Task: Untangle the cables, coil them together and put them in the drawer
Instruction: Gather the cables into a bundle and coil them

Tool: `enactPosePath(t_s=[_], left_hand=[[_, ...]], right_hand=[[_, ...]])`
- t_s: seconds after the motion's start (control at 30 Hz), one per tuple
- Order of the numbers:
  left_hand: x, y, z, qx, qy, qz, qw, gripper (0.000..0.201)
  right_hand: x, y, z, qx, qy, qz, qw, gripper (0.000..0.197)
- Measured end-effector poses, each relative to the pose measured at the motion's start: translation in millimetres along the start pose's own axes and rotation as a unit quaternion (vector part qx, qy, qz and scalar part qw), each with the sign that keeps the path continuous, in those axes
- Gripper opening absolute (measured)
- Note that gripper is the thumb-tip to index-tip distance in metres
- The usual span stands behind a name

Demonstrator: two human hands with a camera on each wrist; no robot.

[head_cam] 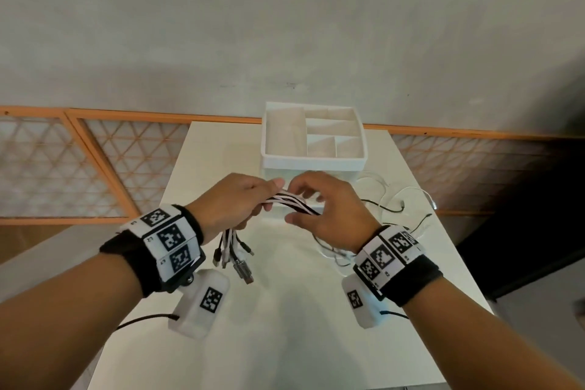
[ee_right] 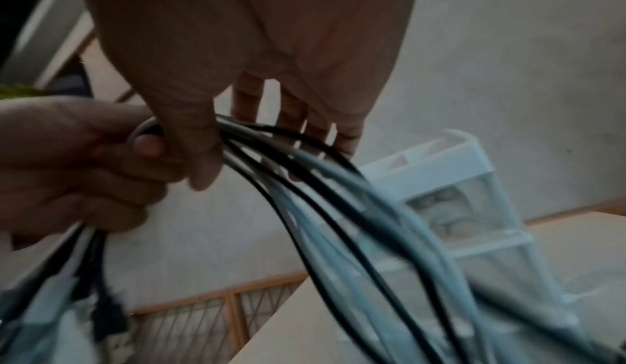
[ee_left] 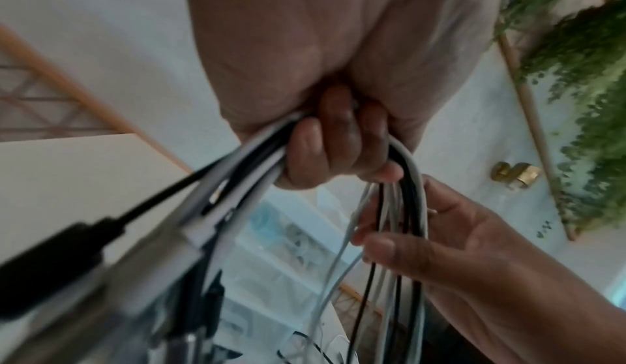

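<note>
Gripping: the left hand [head_cam: 235, 199] has its fingers [ee_left: 315, 153] curled tight round a bundle of black and white cables [head_cam: 294, 203], held above the table [head_cam: 285, 310].
Right hand: the right hand [head_cam: 326, 209] takes the same bundle just beside the left, with the thumb under the strands and the fingers [ee_right: 305, 118] arched loosely over them; the wrist view shows the thumb pressed against the cables near the left fist, so this hand is closed on the bundle too.
Bundle between the hands: the strands run side by side from fist to fist, black ones mixed with white ones.
Plug ends: a bunch of plugs [head_cam: 235, 258] hangs down from the underside of the left hand, clear of the table top; the one nearest the left wrist camera is black, but blurred.
Loose ends: past the right hand the cables drop and spread over the table to the right, where thin black and white lengths [head_cam: 395, 203] lie in loops beside the drawer unit.
Drawer unit: a white plastic drawer unit [head_cam: 313, 165] stands at the far edge of the table, right behind the hands, with see-through drawer fronts and an open tray of several compartments on top.
Drawers: something pale shows through one front in the right wrist view, too blurred to name.
Behind: a grey wall [head_cam: 285, 25] with an orange-framed lattice panel [head_cam: 79, 168] along its foot.
</note>
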State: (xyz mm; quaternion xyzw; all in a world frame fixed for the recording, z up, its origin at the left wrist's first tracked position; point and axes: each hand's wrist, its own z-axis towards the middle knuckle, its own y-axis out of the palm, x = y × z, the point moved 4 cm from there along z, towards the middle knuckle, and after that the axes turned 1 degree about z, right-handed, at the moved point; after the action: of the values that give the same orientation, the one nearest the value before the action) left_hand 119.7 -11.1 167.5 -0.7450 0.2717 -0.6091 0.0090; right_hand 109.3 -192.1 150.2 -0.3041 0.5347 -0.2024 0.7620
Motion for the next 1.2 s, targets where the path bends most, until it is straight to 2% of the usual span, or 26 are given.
enactPosePath(t_s=[0.07, 0.17, 0.27, 0.3, 0.37, 0.43, 0.47, 0.5, 0.57, 0.63, 0.7, 0.77, 0.83, 0.9, 0.97, 1.03, 1.07, 1.13, 1.2], left_hand=[[10.0, 4.9, 3.0, -0.017, 0.001, 0.011, 1.0, 0.047], [18.5, 4.4, 7.9, -0.011, -0.033, -0.023, 0.999, 0.045], [26.2, -0.1, 14.6, 0.047, -0.037, -0.044, 0.997, 0.046], [29.5, -3.0, 16.0, 0.081, -0.026, -0.056, 0.995, 0.046], [36.0, -7.3, 16.7, 0.12, 0.002, -0.099, 0.988, 0.044], [41.2, -4.9, 15.0, 0.099, 0.031, -0.112, 0.988, 0.044], [41.9, -1.6, 13.2, 0.079, 0.038, -0.098, 0.991, 0.043], [41.2, 1.4, 11.6, 0.063, 0.042, -0.08, 0.994, 0.042], [38.8, 3.1, 10.3, 0.051, 0.045, -0.052, 0.996, 0.038], [35.7, -0.8, 12.1, 0.057, 0.036, -0.034, 0.997, 0.031], [31.3, -7.1, 15.8, 0.07, 0.005, -0.021, 0.997, 0.024], [24.7, -13.3, 18.8, 0.093, -0.039, -0.02, 0.995, 0.024], [19.0, -21.2, 21.3, 0.138, -0.057, -0.037, 0.988, 0.023], [20.3, -33.1, 22.1, 0.198, -0.023, -0.075, 0.977, 0.026], [30.6, -44.9, 19.2, 0.239, 0.037, -0.134, 0.961, 0.029], [44.8, -47.7, 14.0, 0.231, 0.094, -0.155, 0.956, 0.029], [51.4, -44.1, 11.0, 0.216, 0.114, -0.144, 0.959, 0.029], [56.2, -34.0, 8.8, 0.184, 0.127, -0.118, 0.968, 0.029], [49.5, -28.1, 14.1, 0.158, 0.102, -0.073, 0.979, 0.027]], right_hand=[[-8.8, -3.5, 3.7, 0.041, -0.047, -0.021, 0.998, 0.017], [-12.0, -26.8, 6.3, 0.162, -0.058, -0.005, 0.985, 0.015], [-22.7, -33.0, -2.3, 0.216, -0.089, -0.022, 0.972, 0.012], [-22.2, -29.1, -6.2, 0.209, -0.081, -0.007, 0.974, 0.011], [-9.9, -15.3, -14.1, 0.123, 0.003, 0.057, 0.991, 0.012], [10.9, -5.7, -19.2, 0.008, 0.112, 0.076, 0.991, 0.013], [19.2, -7.4, -20.5, -0.014, 0.137, 0.046, 0.989, 0.013], [23.9, -12.4, -19.1, -0.007, 0.143, 0.014, 0.99, 0.017], [28.8, -28.1, -12.3, 0.067, 0.144, 0.014, 0.987, 0.027], [25.7, -42.2, -7.5, 0.144, 0.135, 0.056, 0.979, 0.028], [13.3, -52.5, -6.2, 0.197, 0.107, 0.053, 0.973, 0.026], [-2.6, -61.5, -5.0, 0.228, 0.069, 0.102, 0.966, 0.025], [-15.3, -64.1, -3.7, 0.198, 0.041, 0.194, 0.96, 0.025], [-18.4, -53.2, -6.0, 0.079, 0.065, 0.212, 0.972, 0.024], [-0.4, -31.4, -16.0, -0.057, 0.12, 0.08, 0.988, 0.027], [28.2, -12.9, -27.2, -0.119, 0.161, -0.086, 0.976, 0.031], [40.3, -8.7, -28.0, -0.123, 0.172, -0.131, 0.969, 0.033], [47.4, -15.6, -18.4, -0.101, 0.189, -0.144, 0.966, 0.031], [42.5, -44.2, -3.0, -0.007, 0.195, -0.057, 0.979, 0.024]])
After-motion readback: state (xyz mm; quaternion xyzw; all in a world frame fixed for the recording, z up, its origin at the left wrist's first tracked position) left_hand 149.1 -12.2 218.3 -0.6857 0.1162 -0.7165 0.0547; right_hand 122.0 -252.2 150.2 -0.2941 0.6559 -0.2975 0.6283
